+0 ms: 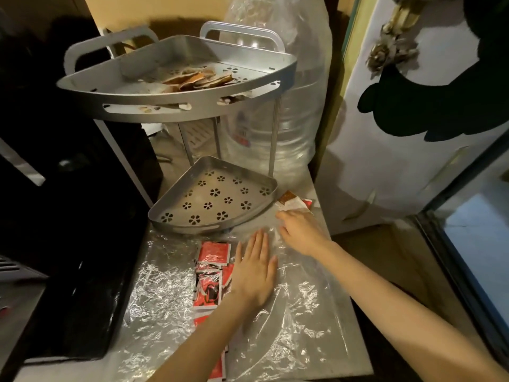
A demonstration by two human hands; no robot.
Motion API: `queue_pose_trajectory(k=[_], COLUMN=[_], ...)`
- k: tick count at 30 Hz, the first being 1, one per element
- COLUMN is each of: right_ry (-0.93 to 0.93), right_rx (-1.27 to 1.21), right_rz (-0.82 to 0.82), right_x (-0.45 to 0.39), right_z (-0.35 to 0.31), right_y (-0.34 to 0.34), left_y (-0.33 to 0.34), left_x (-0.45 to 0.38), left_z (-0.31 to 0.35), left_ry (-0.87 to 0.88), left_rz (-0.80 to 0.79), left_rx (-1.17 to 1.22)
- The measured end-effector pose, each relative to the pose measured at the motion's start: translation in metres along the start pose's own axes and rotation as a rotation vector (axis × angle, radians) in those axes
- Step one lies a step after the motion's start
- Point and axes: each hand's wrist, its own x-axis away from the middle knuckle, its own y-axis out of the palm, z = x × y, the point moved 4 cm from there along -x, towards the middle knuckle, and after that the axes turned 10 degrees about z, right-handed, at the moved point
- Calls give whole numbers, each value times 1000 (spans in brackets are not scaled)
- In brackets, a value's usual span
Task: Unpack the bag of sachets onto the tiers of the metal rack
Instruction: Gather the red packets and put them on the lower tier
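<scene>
A clear plastic bag [297, 312] lies flat on the table, with several red sachets [212, 271] inside along its left side. My left hand [254, 267] lies flat with straight fingers on the bag, partly over the sachets. My right hand [298, 232] rests on the bag's far end, fingers loosely bent, holding nothing that I can see. Loose sachets [294, 205] lie just beyond its fingertips. The metal corner rack's lower tier [212, 197] is bare. Its upper tier [176, 78] holds several brown sachets [201, 78].
A large clear water bottle [278, 111] wrapped in plastic stands behind the rack on the right. A black appliance [74, 216] fills the left side. A white fridge door [413, 133] and a glass-fronted cabinet [473, 238] stand to the right of the table's edge.
</scene>
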Motion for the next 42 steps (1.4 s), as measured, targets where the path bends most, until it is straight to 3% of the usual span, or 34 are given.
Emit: queue_pose_trajectory(k=[6,11,18,22,27,30,33,35,38,42], right_ry=[15,173,423,654,989,997,970,969,960,997], right_rx=[-134,-419,-637,-886,-1327,-1473,-1516,-1554,-1579,-1472], right_rz=[13,111,267,417,458,443,424,422,391,397], right_x=[4,12,28,42,62,71,73,73,75,91], right_z=[7,22,56,71,80,76,69,62,50,40], right_y=[1,-8,-33,-42,-39,-36,-37,-40,-46,-47], left_y=[9,10,11,9,6,-7,-28,-35,-24,-9], left_x=[3,3,3,5,7,9,23,39,67,78], left_z=[-1,-2,-3,-1,-1,3,15,29,49,57], left_ry=[6,12,17,55,70,116,143,172,262,279], left_rz=[-18,-25,-9,-7,37,100,204,117,-51,-48], left_rx=[-34,-65,-64,-90,-100,-42,205,357,282,184])
